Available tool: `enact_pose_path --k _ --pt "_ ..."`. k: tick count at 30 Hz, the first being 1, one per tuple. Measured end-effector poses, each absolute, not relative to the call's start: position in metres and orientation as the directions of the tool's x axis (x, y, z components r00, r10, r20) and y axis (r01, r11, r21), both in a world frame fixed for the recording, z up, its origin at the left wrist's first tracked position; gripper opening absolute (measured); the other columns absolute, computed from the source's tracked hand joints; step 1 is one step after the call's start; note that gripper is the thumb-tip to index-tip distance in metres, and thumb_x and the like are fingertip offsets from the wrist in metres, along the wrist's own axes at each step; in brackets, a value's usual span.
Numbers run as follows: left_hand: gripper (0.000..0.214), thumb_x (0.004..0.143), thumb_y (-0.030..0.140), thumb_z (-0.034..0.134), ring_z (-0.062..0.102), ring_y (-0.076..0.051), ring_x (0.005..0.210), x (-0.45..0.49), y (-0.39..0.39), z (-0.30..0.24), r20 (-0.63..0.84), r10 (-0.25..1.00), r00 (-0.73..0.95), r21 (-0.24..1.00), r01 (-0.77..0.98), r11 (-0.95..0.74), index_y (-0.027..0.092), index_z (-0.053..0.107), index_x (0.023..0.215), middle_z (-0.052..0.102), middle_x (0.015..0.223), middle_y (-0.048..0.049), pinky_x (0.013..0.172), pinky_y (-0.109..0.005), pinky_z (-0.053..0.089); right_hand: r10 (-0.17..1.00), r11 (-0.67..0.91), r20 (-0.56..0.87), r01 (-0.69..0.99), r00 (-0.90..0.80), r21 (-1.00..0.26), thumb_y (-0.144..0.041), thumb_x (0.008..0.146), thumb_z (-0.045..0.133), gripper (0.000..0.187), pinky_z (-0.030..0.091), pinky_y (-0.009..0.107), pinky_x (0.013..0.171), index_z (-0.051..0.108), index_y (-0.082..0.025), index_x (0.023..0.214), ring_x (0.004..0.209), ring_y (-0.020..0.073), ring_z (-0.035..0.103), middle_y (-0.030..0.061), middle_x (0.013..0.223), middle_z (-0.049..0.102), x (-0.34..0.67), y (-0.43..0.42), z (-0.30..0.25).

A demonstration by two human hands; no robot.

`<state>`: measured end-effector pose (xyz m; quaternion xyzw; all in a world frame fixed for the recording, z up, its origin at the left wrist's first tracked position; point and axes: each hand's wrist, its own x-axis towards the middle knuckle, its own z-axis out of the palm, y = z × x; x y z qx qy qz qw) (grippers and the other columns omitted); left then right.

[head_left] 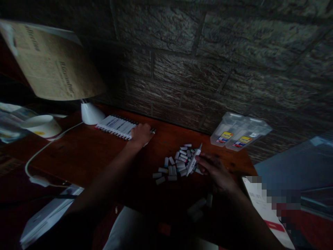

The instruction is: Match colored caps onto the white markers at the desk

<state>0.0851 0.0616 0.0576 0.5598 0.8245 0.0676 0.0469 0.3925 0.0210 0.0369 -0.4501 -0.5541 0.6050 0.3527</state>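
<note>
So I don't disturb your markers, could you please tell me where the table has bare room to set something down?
Bare table shows between the left hand and the heap of caps, and in front of the marker row, left of the left forearm. It is crowded around the right hand, which holds a marker at the heap.

A dim room with a wall [221, 52] of rough, dark blocks behind a reddish-brown wooden counter [166, 140]. At the left stands a table lamp [58, 66], its tan shade printed with dark lettering, on a white cone-shaped base. A white cord [33, 156] curves past a pale cup [43, 125] with a yellow mark. Two translucent plastic boxes [236, 133] with yellow labels stand near the wall at right. Lower right, a white item with a red band [262, 205] is partly blurred out by blocks.
</note>
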Motion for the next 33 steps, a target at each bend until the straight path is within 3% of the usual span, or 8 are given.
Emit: enact_pose_path --k 5,19,22,24,27,30,33 --pt "0.041 0.086 0.038 0.057 0.062 -0.035 0.114 0.089 0.060 0.060 -0.009 0.927 -0.374 0.158 0.915 0.371 0.023 0.069 0.122 0.067 0.122 -0.0154 0.092 -0.045 0.050 0.927 -0.135 -0.146 0.056 -0.344 -0.989 -0.048 0.075 0.079 0.034 0.028 0.024 0.049 0.066 -0.019 0.087 0.057 0.0089 0.037 -0.0035 0.064 0.048 0.393 0.021 0.035" --pt "0.040 0.089 0.040 0.054 0.063 -0.035 0.113 0.089 0.058 0.059 0.038 0.939 -0.342 0.172 0.928 0.331 0.022 0.069 0.121 0.067 0.121 -0.0159 0.091 -0.044 0.050 0.929 -0.150 -0.161 0.058 -0.333 -0.987 -0.051 0.070 0.081 0.037 0.027 0.025 0.049 0.064 -0.019 0.080 0.055 0.0095 0.036 -0.0034 0.060 0.047 0.390 0.020 0.043" --pt "0.038 0.091 0.040 0.054 0.063 -0.031 0.115 0.098 0.056 0.061 0.213 0.949 -0.232 0.288 0.943 0.166 0.020 0.068 0.120 0.067 0.124 -0.0136 0.096 -0.040 0.049 0.936 -0.138 -0.150 0.060 -0.318 -0.989 -0.051 0.070 0.080 0.037 0.028 0.026 0.050 0.065 -0.019 0.081 0.055 0.0099 0.037 -0.0036 0.060 0.047 0.388 0.019 0.045" --pt "0.035 0.093 0.042 0.053 0.064 -0.025 0.112 0.110 0.053 0.062 0.291 0.955 -0.057 0.433 0.898 -0.078 0.020 0.070 0.114 0.070 0.119 -0.0098 0.098 -0.035 0.048 0.937 -0.147 -0.157 0.054 -0.312 -0.988 -0.050 0.071 0.080 0.036 0.029 0.025 0.051 0.067 -0.019 0.085 0.055 0.0097 0.038 -0.0033 0.062 0.050 0.385 0.019 0.043" --pt "0.033 0.093 0.043 0.055 0.069 -0.018 0.093 0.133 0.045 0.060 0.233 0.923 0.307 0.687 0.619 -0.380 0.019 0.073 0.106 0.075 0.103 -0.0060 0.086 -0.029 0.053 0.942 -0.162 -0.158 0.013 -0.297 -0.987 -0.048 0.070 0.081 0.037 0.032 0.025 0.052 0.070 -0.020 0.091 0.056 0.0090 0.041 -0.0021 0.070 0.058 0.383 0.020 0.037" --pt "0.031 0.088 0.038 0.062 0.070 -0.017 0.087 0.151 0.036 0.055 0.170 0.834 0.525 0.835 0.372 -0.405 0.016 0.073 0.107 0.076 0.100 -0.0071 0.079 -0.028 0.054 0.943 -0.164 -0.150 -0.023 -0.298 -0.986 -0.047 0.070 0.082 0.039 0.035 0.024 0.052 0.070 -0.021 0.096 0.057 0.0086 0.044 -0.0015 0.075 0.063 0.381 0.021 0.032" --pt "0.030 0.085 0.035 0.067 0.070 -0.018 0.091 0.160 0.030 0.051 0.190 0.791 0.581 0.858 0.294 -0.422 0.016 0.074 0.107 0.076 0.104 -0.0079 0.084 -0.030 0.054 0.937 -0.145 -0.128 -0.027 -0.324 -0.989 -0.048 0.072 0.080 0.039 0.037 0.023 0.052 0.070 -0.021 0.098 0.057 0.0085 0.047 -0.0008 0.077 0.065 0.378 0.019 0.034"
